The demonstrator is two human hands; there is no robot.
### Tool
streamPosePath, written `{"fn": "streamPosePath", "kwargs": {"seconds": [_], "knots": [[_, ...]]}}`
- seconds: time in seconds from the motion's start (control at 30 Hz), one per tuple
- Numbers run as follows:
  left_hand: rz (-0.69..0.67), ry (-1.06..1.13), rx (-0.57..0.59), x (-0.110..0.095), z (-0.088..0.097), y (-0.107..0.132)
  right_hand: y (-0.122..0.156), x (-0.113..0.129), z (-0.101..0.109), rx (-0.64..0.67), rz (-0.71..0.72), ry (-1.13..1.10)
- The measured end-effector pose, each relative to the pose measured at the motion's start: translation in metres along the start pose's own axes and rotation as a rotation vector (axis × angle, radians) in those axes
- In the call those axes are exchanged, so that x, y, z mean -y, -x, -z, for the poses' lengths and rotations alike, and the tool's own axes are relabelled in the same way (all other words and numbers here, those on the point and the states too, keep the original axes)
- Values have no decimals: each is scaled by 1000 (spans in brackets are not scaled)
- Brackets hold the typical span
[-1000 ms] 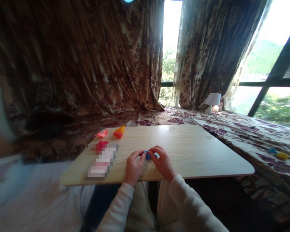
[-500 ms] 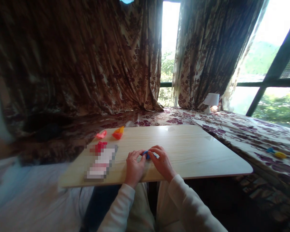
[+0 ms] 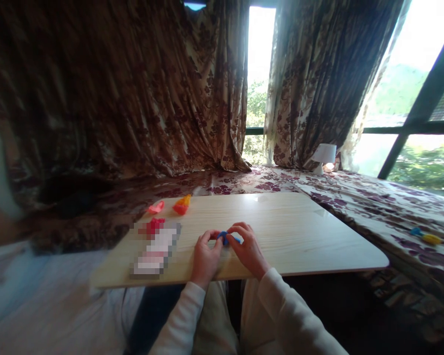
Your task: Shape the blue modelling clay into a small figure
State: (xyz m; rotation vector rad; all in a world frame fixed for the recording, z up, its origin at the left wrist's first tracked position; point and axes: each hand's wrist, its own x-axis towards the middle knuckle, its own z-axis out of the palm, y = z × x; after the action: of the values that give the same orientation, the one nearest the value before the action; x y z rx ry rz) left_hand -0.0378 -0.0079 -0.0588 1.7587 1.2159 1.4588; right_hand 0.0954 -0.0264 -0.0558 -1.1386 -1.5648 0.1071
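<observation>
Between my two hands, just above the near part of the table, is a small blue piece (image 3: 223,238) that looks soft and pliable; its kind is too small to make out. My left hand (image 3: 206,254) pinches its left side between thumb and fingers. From the other side, my right hand (image 3: 247,244) grips it with thumb and forefinger, and a blue end pokes out under those fingers. Fingertips partly cover the piece.
The pale wooden table (image 3: 281,217) carries a pink piece (image 3: 156,207), an orange-and-red piece (image 3: 182,204), a crimson piece (image 3: 156,226) and a pixelated flat item (image 3: 155,251) on its left. A white lamp (image 3: 324,154) stands behind; a yellow item (image 3: 431,239) lies right.
My fingers have shifted slightly around the blue piece, and more of it shows between them. The view has tilted a little; the other things stay in place.
</observation>
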Motion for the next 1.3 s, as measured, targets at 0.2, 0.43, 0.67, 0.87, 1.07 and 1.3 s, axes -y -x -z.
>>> {"fn": "streamPosePath", "kwargs": {"seconds": [0.2,0.43,0.67,0.87,1.07,1.3], "knots": [[-131,-97,-31,0,-1,-1,0,0,1,-17,27,-33],[-48,-93,-17,1,-2,0,0,0,1,-21,36,-43],[-20,-45,-17,0,-2,1,0,-1,0,-48,30,-55],[-97,-54,-42,0,-1,0,0,0,0,-43,52,-69],[-43,-51,-35,1,-1,0,0,-1,0,-11,69,-58],[-110,-67,-26,-1,0,0,1,0,-1,-21,51,-66]]}}
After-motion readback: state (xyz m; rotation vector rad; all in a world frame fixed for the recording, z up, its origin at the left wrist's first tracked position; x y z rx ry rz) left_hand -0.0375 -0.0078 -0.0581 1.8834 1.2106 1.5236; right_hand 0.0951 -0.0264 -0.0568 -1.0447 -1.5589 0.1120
